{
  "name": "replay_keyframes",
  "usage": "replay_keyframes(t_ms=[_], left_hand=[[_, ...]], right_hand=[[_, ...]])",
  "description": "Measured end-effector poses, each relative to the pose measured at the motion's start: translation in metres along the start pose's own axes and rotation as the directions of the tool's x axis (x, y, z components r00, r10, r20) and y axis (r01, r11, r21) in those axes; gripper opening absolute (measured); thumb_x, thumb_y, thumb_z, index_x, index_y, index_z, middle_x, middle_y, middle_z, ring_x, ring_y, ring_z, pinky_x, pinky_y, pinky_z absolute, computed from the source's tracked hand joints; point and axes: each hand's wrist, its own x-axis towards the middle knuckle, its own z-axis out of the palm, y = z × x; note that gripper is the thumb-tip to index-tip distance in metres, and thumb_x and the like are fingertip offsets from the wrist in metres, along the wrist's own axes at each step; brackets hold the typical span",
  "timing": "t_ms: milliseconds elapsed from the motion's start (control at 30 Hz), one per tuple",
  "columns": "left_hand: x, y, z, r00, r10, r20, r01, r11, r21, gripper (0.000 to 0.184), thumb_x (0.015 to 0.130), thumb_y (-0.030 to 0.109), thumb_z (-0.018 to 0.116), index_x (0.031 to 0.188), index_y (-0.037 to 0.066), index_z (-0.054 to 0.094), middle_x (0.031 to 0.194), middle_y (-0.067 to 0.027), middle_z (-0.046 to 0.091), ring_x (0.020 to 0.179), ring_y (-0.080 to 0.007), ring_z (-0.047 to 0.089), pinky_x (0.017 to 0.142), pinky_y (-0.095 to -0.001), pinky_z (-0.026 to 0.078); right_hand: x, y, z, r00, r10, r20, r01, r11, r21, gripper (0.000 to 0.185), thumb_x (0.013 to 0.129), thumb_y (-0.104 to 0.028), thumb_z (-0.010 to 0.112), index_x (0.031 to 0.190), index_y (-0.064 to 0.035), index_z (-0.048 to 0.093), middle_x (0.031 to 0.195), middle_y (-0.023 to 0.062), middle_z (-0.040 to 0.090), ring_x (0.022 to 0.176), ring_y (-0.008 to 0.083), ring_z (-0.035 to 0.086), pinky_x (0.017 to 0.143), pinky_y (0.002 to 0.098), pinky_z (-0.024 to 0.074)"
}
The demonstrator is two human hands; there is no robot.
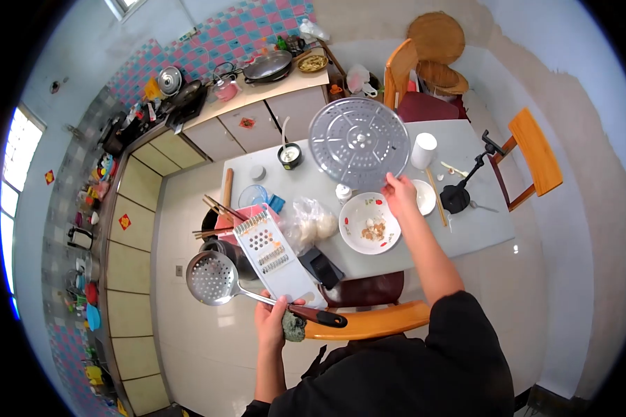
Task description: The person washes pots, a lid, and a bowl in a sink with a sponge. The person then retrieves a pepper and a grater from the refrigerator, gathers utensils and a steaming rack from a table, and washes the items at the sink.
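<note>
My left hand (271, 318) is closed around a perforated metal skimmer (213, 278) with a dark handle and a white grater (266, 250), held together at the table's near left. My right hand (398, 194) pinches the lower edge of a round perforated steamer plate (359, 142), raised over the table. Below that hand is a white bowl (370, 224) with red patterns and some light brown food in it. A clear plastic bag (311, 224) with pale contents lies between the grater and the bowl.
On the table (480, 229) stand a white cylinder (424, 150), a small white bowl (424, 197), a black stand (456, 197) and a black cup (290, 156). A wooden chair (375, 322) is close in front. Dark pots and a pink container sit left.
</note>
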Motion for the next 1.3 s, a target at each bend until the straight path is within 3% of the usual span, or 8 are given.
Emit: replay_keyframes(t_ms=[167, 333, 467, 667, 833, 967, 1233, 1300], left_hand=[[-0.039, -0.031, -0.012, 0.997, 0.046, 0.055, -0.046, 0.999, -0.003, 0.024, 0.093, 0.013, 0.052, 0.110, -0.001, 0.043, 0.099, -0.0171, 0.061, 0.080, -0.0255, 0.067, 0.069, -0.0366, 0.056], [-0.082, -0.063, -0.017, 0.992, 0.076, 0.100, -0.081, 0.996, 0.043, 0.033, 0.093, 0.017, 0.055, 0.119, 0.000, 0.045, 0.103, -0.0111, 0.063, 0.089, -0.0183, 0.063, 0.079, -0.0304, 0.051], [-0.109, -0.086, -0.006, 0.987, 0.070, 0.146, -0.050, 0.989, -0.138, 0.029, 0.093, 0.014, 0.057, 0.117, 0.000, 0.049, 0.108, -0.0089, 0.062, 0.095, -0.0155, 0.060, 0.084, -0.0290, 0.047], [-0.127, -0.092, 0.030, 0.986, -0.003, 0.164, 0.027, 0.989, -0.143, 0.024, 0.094, 0.012, 0.053, 0.115, 0.001, 0.049, 0.106, -0.0065, 0.060, 0.092, -0.0133, 0.057, 0.084, -0.0276, 0.046], [-0.119, -0.097, 0.072, 0.998, -0.058, 0.008, 0.058, 0.998, -0.014, 0.029, 0.089, 0.011, 0.061, 0.113, 0.000, 0.050, 0.101, -0.0082, 0.061, 0.092, -0.0158, 0.059, 0.084, -0.0298, 0.048], [-0.106, -0.108, 0.112, 0.995, -0.104, 0.001, 0.104, 0.993, -0.048, 0.046, 0.082, 0.014, 0.064, 0.121, -0.002, 0.046, 0.108, -0.0124, 0.059, 0.094, -0.0221, 0.061, 0.081, -0.0363, 0.052], [-0.059, -0.138, 0.204, 0.987, -0.117, -0.109, 0.104, 0.987, -0.122, 0.048, 0.079, 0.010, 0.058, 0.123, -0.004, 0.043, 0.106, -0.0156, 0.058, 0.089, -0.0261, 0.062, 0.079, -0.0373, 0.054], [-0.057, -0.135, 0.218, 0.983, -0.083, -0.161, 0.058, 0.986, -0.159, 0.042, 0.079, 0.009, 0.060, 0.118, -0.002, 0.047, 0.101, -0.0125, 0.059, 0.085, -0.0234, 0.062, 0.075, -0.0364, 0.054]], right_hand=[[-0.163, -0.019, -0.013, 0.912, 0.281, 0.300, -0.257, 0.959, -0.118, 0.008, 0.087, -0.005, 0.060, 0.094, -0.0046, 0.056, 0.090, 0.0057, 0.063, 0.080, 0.0174, 0.063, 0.072, 0.0335, 0.0535], [-0.263, -0.031, -0.042, 0.862, 0.406, 0.303, -0.285, 0.883, -0.373, 0.014, 0.087, -0.007, 0.062, 0.100, -0.0036, 0.057, 0.093, 0.0063, 0.064, 0.083, 0.0172, 0.064, 0.078, 0.0345, 0.0549], [-0.291, -0.052, -0.079, 0.889, 0.376, 0.262, -0.229, 0.860, -0.456, 0.016, 0.087, -0.008, 0.062, 0.101, -0.0028, 0.057, 0.091, 0.0070, 0.064, 0.080, 0.0164, 0.064, 0.075, 0.0333, 0.0551], [-0.294, -0.087, -0.118, 0.931, 0.278, 0.238, -0.117, 0.842, -0.526, 0.017, 0.087, -0.008, 0.062, 0.101, -0.0013, 0.057, 0.088, 0.0077, 0.066, 0.077, 0.0150, 0.064, 0.069, 0.0295, 0.0545], [-0.261, -0.111, -0.130, 0.847, 0.405, 0.345, -0.161, 0.813, -0.560, 0.019, 0.087, -0.007, 0.062, 0.104, 0.0004, 0.057, 0.093, 0.0092, 0.065, 0.082, 0.0161, 0.065, 0.072, 0.0301, 0.0561], [-0.222, -0.144, -0.144, 0.775, 0.518, 0.362, -0.217, 0.756, -0.617, 0.019, 0.087, -0.007, 0.061, 0.104, 0.0007, 0.057, 0.092, 0.0084, 0.065, 0.082, 0.0145, 0.064, 0.068, 0.0285, 0.0562], [-0.152, -0.187, -0.186, 0.707, 0.527, 0.472, -0.163, 0.770, -0.617, 0.026, 0.091, -0.014, 0.059, 0.113, -0.0013, 0.053, 0.100, 0.0063, 0.062, 0.085, 0.0130, 0.061, 0.067, 0.0262, 0.0546], [-0.135, -0.218, -0.191, 0.651, 0.597, 0.469, -0.267, 0.759, -0.594, 0.031, 0.091, -0.019, 0.060, 0.115, -0.0016, 0.053, 0.100, 0.0062, 0.062, 0.087, 0.0135, 0.061, 0.069, 0.0281, 0.0545]])
